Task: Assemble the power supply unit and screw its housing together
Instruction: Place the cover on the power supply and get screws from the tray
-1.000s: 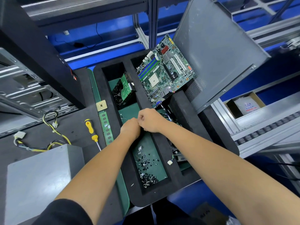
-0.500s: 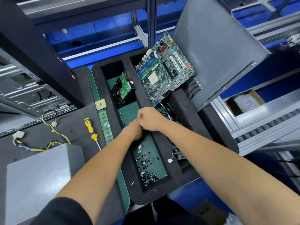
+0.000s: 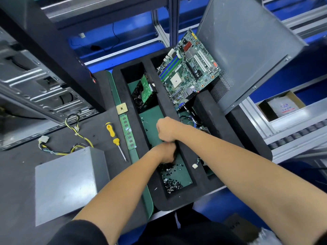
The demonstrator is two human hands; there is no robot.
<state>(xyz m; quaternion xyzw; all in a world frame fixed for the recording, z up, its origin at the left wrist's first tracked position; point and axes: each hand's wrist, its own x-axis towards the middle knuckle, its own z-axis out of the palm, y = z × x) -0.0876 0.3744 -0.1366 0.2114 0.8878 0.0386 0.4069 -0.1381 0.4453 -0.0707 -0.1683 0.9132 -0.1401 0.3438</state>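
— What's changed just now?

— The left hand [image 3: 165,152] has dropped nearer, down into the pile of small black screws [image 3: 170,175] in the long middle slot of the foam tray [image 3: 187,152]. A second ago it was farther up the slot, knuckle to knuckle with the right hand [image 3: 166,129]. The right one has hardly moved.

— So he's gathering screws?

— That's my guess. It would mean the housing gets fastened soon, though nothing is being driven yet.

— Where's the power supply?

— The grey metal box [image 3: 69,183] sits on the near left of the mat, its yellow and black cables [image 3: 77,138] trailing off to the far left. It's well apart from both hands. The yellow screwdriver [image 3: 115,138] lies untouched between the box and the tray.

— Are the hands holding anything?

— The left hand's fingers are curled down among the screws, but its back hides them, so I can't tell if it has any pinched. The right is curled into a loose fist above the slot; whether it holds something is hidden too.

— Anything else unclear?

— The box's seams and screw holes aren't visible from here.
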